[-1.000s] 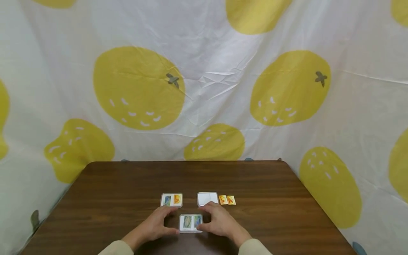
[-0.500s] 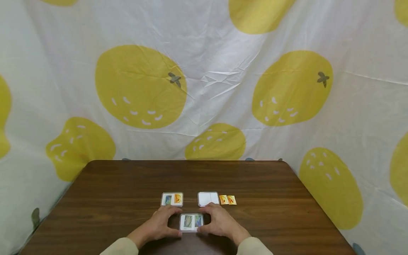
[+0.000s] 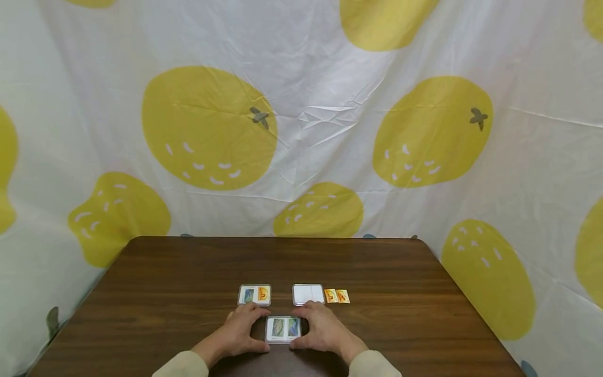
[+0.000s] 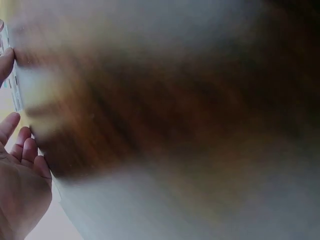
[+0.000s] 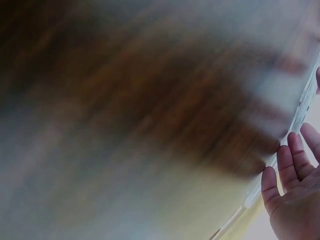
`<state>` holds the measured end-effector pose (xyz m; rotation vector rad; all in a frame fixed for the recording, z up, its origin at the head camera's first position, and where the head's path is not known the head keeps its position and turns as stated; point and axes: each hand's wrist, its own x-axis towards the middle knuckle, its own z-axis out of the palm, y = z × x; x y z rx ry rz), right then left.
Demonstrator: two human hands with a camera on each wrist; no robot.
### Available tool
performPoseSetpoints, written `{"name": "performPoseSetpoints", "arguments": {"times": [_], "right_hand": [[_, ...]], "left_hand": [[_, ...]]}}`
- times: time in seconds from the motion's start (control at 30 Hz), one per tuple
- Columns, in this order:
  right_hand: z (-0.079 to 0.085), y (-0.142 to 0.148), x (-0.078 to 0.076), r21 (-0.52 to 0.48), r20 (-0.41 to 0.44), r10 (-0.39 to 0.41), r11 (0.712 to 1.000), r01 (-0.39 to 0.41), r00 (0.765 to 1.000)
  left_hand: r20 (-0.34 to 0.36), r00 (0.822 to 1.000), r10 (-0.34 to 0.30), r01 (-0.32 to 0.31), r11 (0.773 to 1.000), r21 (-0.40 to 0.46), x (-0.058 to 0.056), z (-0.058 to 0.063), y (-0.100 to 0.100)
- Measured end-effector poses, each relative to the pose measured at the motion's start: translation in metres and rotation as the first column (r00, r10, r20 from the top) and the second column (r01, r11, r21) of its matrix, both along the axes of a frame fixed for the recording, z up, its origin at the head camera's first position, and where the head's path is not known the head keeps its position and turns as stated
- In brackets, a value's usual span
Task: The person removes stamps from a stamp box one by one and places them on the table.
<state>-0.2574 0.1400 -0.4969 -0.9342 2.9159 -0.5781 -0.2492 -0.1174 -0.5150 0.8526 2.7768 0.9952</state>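
A small flat clear-edged case [image 3: 283, 330] with two green and blue pictures on white lies near the front of the brown table [image 3: 377, 324]. My left hand [image 3: 237, 330] holds its left side, thumb at the near corner and forefinger at the far one. On the right side my right hand [image 3: 325, 329] holds it the same way. The left wrist view shows my left hand [image 4: 25, 190] with its fingertips at the tabletop. In the right wrist view my right hand [image 5: 295, 215] likewise has its fingertips down on the wood.
Behind my left hand lies a similar case [image 3: 255, 295] with one bluish and one orange picture. A case with a blank white inside [image 3: 308, 294] is behind my right hand. Two small orange picture pieces [image 3: 331, 296] lie beside it. A lemon-patterned cloth [image 3: 311, 157] hangs behind the table.
My left hand has moved right, up to the case. My right thumb has slid from over the case to its near corner. The case has hardly moved.
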Motion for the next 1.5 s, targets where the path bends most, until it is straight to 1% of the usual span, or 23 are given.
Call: {"name": "performPoseSetpoints", "arguments": {"times": [0.17,0.43,0.83,1.17,1.33,1.5], "right_hand": [[-0.0002,-0.0018,-0.0003,0.049,-0.025,0.006,0.999,-0.005,1.000],[0.0018,-0.0029,0.0011,0.107,-0.025,0.018,0.994,-0.015,1.000],[0.0006,-0.0020,0.0010,0.080,-0.003,0.015,0.997,-0.015,1.000],[0.0022,-0.0025,0.0017,0.065,0.003,0.013,0.998,-0.013,1.000],[0.0042,-0.0041,0.0040,0.089,0.001,0.010,0.996,-0.010,1.000],[0.0056,-0.0054,0.0058,0.110,-0.007,0.009,0.994,-0.008,1.000]], "left_hand": [[0.002,1.000,0.007,-0.007,1.000,-0.026,0.0000,0.0005,0.0004],[0.007,1.000,0.009,-0.009,0.999,-0.041,0.0006,0.0025,0.0009],[-0.005,1.000,0.003,-0.003,0.998,-0.055,-0.0003,0.0022,0.0013],[0.004,1.000,0.012,-0.012,0.998,-0.061,-0.0004,0.0042,0.0019],[0.002,1.000,0.017,-0.017,0.998,-0.064,0.0000,0.0048,0.0020],[0.016,1.000,0.017,-0.016,0.998,-0.062,0.0010,0.0066,0.0017]]}}
